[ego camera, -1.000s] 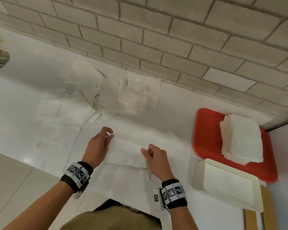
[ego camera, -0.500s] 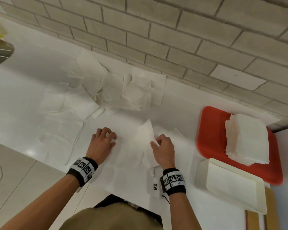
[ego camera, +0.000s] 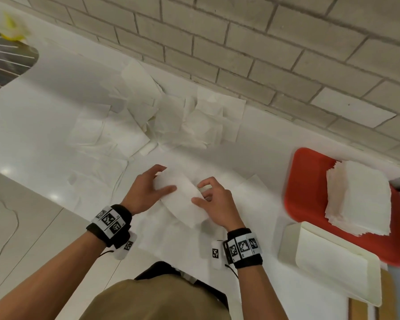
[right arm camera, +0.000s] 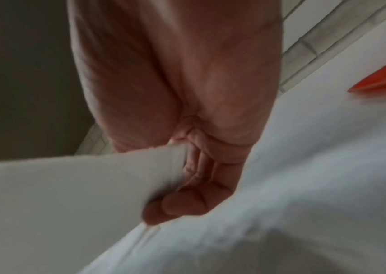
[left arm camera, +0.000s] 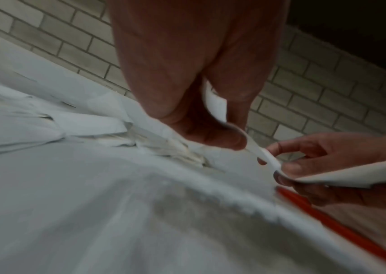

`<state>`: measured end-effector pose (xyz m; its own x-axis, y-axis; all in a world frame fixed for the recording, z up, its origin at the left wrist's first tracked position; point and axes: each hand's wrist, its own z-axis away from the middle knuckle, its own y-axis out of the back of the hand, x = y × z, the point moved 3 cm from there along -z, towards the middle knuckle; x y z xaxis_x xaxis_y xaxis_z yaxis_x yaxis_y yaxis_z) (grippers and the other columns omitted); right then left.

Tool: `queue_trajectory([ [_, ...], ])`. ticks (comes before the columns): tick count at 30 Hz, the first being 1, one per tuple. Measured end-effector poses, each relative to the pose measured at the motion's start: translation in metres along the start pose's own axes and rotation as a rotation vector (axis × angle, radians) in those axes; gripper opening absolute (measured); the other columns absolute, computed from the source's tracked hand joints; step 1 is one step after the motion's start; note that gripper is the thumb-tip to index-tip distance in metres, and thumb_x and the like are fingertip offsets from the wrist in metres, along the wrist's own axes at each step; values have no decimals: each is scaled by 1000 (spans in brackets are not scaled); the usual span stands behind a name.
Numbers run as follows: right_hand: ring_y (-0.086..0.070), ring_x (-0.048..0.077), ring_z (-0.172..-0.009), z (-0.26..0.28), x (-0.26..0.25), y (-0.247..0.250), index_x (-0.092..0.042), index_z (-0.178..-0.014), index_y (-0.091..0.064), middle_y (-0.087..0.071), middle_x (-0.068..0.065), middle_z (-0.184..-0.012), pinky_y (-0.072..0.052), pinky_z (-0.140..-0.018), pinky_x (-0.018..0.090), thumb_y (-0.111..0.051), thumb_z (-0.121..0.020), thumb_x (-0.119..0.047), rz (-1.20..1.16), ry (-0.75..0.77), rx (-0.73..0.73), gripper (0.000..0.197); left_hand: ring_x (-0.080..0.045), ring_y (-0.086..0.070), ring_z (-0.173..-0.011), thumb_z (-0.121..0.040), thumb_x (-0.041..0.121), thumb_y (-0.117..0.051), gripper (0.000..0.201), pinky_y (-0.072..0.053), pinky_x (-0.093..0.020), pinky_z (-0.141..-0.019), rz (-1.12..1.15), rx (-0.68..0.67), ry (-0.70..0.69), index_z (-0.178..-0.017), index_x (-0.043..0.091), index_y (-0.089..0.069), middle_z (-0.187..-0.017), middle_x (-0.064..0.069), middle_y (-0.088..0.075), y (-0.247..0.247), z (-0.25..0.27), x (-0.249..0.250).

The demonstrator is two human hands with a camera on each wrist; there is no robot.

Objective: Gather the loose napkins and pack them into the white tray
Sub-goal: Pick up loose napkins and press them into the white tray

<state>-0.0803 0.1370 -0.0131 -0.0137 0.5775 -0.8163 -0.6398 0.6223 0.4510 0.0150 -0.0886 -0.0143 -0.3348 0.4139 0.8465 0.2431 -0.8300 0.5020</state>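
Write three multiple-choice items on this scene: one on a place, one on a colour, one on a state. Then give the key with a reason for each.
1. Where is the neat napkin stack?
A. on the red tray
B. in the white tray
C. on the floor

2. What colour is the tray against the wall?
A. blue
B. red
C. black

3. What state is the napkin between the hands in?
A. lying flat, untouched
B. held by both hands
C. crumpled into a ball

Key:
1 A: the stack sits on the red tray, while the white tray beside it holds none.
2 B: its rim shows red around the stack.
3 B: the left hand and right hand each pinch an end of it above the counter.
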Motion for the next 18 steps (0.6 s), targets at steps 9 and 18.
queue_trajectory([
  [9,-68,22,-83,-16,30,-36,-20,-109,-58,-66,4,-102,-57,-69,30,-83,-96,-16,107,-41,84,28,-27,-65,-75,-93,47,-75,33,-51,-36,-66,-373,-18,237,-84,25,-54,-78,0,-67,-14,11,-62],
  [18,-49,44,-132,-39,83,82,-11,-144,-47,-48,19,-145,-51,-102,54,-73,-83,-13,597,-355,489,66,-26,-54,-108,-89,39,-83,52,-51,-36,-77,-575,32,-64,-127,17,-55,-121,-3,-55,-19,7,-31],
])
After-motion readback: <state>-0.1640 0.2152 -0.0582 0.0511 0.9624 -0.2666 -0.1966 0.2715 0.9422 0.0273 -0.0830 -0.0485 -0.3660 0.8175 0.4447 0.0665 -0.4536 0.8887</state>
